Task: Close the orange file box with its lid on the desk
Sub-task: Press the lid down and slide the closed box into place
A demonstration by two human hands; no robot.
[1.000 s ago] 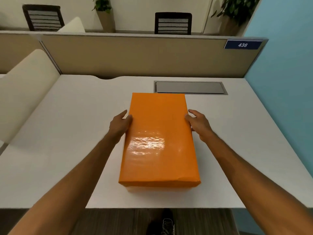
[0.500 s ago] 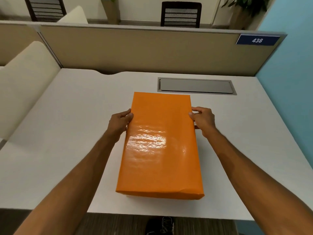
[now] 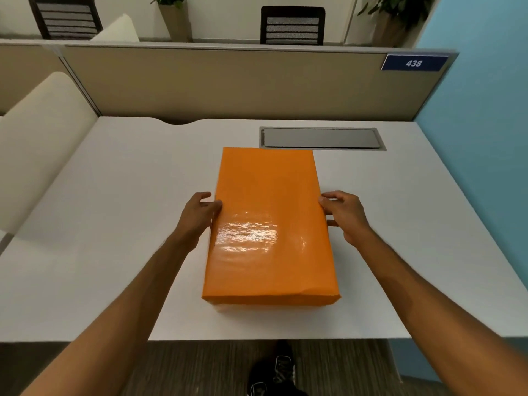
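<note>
I count one orange file box (image 3: 271, 224) on the white desk (image 3: 114, 224), with its lid on top and covering it, so only orange shows from above. Two hands are in view, one on each long side of the box. Beyond the box sit one grey cable hatch (image 3: 321, 138) set into the desk, one blue number plate (image 3: 413, 63) on the partition behind it, two dark chairs and two potted plants further back.

My left hand (image 3: 198, 214) comes in palm toward the box, its fingertips touching the lid's left edge at about mid-length. My right hand (image 3: 345, 214) mirrors it on the right edge, fingers curled and the thumb lower at the side (whether the thumb presses the wall I cannot tell). Both hands are loosely pressed against the lid's edges rather than clenched around anything.

The box's long axis runs away from me toward the hatch, its near short end close to the desk's front edge.
</note>
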